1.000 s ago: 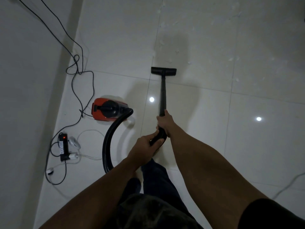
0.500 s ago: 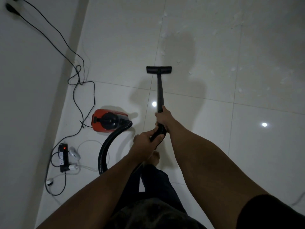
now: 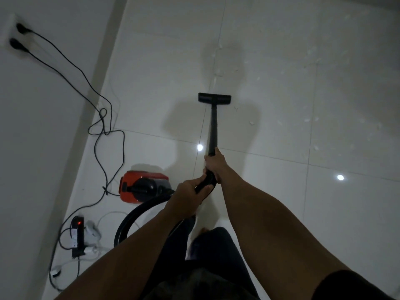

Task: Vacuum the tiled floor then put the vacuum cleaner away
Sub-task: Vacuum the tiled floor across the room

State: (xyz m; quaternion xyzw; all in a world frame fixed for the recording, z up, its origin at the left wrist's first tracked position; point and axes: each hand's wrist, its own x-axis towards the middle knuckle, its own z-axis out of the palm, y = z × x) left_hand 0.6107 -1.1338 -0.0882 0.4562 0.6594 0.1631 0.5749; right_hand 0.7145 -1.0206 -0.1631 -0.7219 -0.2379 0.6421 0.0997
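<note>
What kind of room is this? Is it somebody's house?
Probably a room in a home, though little of it shows. There is a glossy tiled floor, a plain wall with plugs in a wall socket, and a small red vacuum cleaner beside a power strip.

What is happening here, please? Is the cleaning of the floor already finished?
Not finished. A person is vacuuming the tiled floor. Both hands grip the black wand: the right hand further along it, the left hand at the hose end. The floor nozzle rests flat on the tiles ahead. Small white scraps lie ahead and to the right of it. The red vacuum body sits on the floor to the left, near a power strip with a red light on.
</note>
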